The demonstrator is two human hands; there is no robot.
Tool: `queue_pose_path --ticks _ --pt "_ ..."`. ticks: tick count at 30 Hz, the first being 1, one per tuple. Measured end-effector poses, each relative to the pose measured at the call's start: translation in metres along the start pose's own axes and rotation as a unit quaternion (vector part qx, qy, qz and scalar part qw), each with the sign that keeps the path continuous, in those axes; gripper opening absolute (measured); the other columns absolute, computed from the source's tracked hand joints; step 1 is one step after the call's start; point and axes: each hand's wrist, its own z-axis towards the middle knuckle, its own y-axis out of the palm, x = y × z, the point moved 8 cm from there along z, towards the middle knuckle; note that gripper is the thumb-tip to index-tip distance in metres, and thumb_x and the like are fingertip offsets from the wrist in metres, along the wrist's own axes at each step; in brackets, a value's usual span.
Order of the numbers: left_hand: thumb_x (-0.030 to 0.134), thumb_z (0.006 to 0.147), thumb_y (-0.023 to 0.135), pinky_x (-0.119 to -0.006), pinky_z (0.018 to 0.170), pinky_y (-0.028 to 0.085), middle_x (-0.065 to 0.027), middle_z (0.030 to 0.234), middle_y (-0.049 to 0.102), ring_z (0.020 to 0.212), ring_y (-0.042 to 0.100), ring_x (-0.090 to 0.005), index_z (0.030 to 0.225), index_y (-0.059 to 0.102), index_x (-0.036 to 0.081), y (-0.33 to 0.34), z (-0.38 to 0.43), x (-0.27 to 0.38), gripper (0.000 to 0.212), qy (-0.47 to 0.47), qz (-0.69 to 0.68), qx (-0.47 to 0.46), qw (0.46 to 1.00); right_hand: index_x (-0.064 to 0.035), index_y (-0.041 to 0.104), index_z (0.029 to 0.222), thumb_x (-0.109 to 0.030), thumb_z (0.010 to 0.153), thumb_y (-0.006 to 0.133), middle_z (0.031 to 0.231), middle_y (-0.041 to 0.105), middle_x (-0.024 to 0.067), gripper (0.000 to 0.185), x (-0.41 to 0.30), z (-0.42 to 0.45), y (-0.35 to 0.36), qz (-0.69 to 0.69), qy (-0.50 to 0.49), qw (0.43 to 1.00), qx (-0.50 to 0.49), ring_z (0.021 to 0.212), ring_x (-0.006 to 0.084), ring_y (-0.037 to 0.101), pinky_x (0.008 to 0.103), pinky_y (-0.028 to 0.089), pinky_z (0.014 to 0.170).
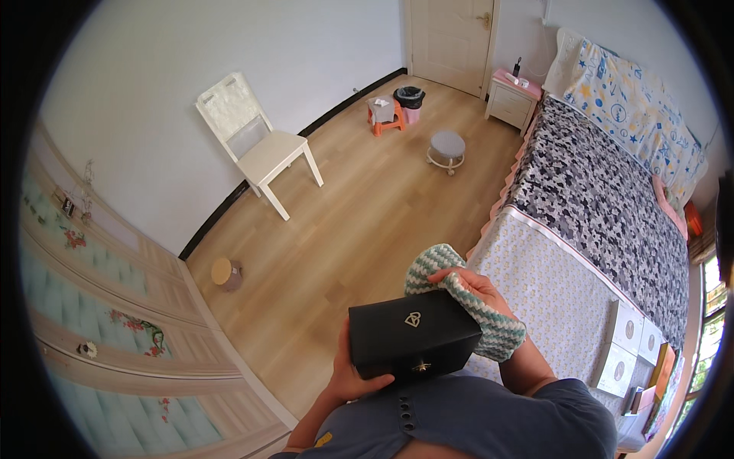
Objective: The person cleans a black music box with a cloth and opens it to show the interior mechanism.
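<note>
A black box [401, 333] with a gold emblem on its lid and a small gold clasp on its front is held before my chest. My left hand [358, 367] grips its left end, the thumb lying along the front lower edge. A green-and-white knitted cloth [496, 333] is pinched in my right hand [473, 287], beside the box's right end. Part of the cloth hangs past the far right corner of the box, and part drapes under my right wrist. The box's lid is closed; its underside is hidden.
To the right is a bed [585, 172] with white boxes [616, 367] on its near part. A white chair [269, 149], a round wheeled stool [447, 146], an orange stool [390, 123], a pink bin [411, 115] and a small round stool [227, 275] stand on the wooden floor. A wardrobe [189, 356] lines the left.
</note>
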Motion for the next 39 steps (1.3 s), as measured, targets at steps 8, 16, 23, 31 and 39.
queue_pose_path --ticks 8,16,23,31,39 --pt "0.019 0.058 0.080 -0.036 0.101 0.027 -0.0169 0.134 0.030 0.124 0.032 -0.0264 0.138 0.007 0.003 -0.067 0.069 -0.011 0.109 -0.100 -0.065 -0.085 0.989 -0.0081 0.049 0.119 -0.022 0.091 0.043 0.091 0.059 0.0130 0.032 -0.020 0.083 0.103 -0.531 -0.144 0.814 -0.187 0.092 0.0301 0.050 0.0349 0.039 0.085" --pt "0.018 0.059 0.079 -0.037 0.102 0.025 -0.0174 0.134 0.030 0.125 0.030 -0.0262 0.136 0.010 0.000 -0.063 0.156 -0.049 0.105 -0.112 -0.152 -0.162 0.969 -0.0032 0.018 0.136 -0.035 0.084 0.053 0.087 0.054 0.0152 0.071 -0.017 0.138 0.098 -0.674 -0.136 0.708 -0.159 0.087 0.0300 0.049 0.0380 0.036 0.084" --pt "0.019 0.061 0.078 -0.037 0.101 0.026 -0.0194 0.133 0.029 0.124 0.031 -0.0266 0.136 0.011 -0.001 -0.049 0.254 -0.062 0.102 -0.105 -0.123 -0.214 0.963 -0.0039 0.024 0.134 -0.055 0.076 0.055 0.087 0.052 0.0179 0.084 -0.040 0.187 -0.020 -0.648 0.031 0.755 -0.092 0.093 0.0331 0.049 0.0384 0.034 0.087" --pt "0.022 0.062 0.079 -0.038 0.101 0.027 -0.0193 0.133 0.028 0.124 0.030 -0.0264 0.136 0.009 0.000 0.001 0.378 -0.062 0.104 -0.079 -0.094 -0.312 0.942 -0.0036 0.028 0.131 -0.058 0.080 0.047 0.081 0.052 0.0179 0.077 -0.097 0.232 -0.085 -0.689 -0.012 0.724 0.011 0.085 0.0330 0.051 0.0399 0.037 0.082" --pt "0.022 0.063 0.078 -0.038 0.101 0.027 -0.0184 0.132 0.029 0.124 0.031 -0.0269 0.135 0.010 -0.001 0.051 0.470 -0.101 0.102 -0.089 -0.094 -0.380 0.916 -0.0059 0.019 0.135 -0.060 0.083 0.039 0.104 0.049 0.0266 0.078 -0.116 0.292 -0.182 -0.591 0.056 0.805 0.009 0.103 0.0413 0.046 0.0441 0.033 0.091"
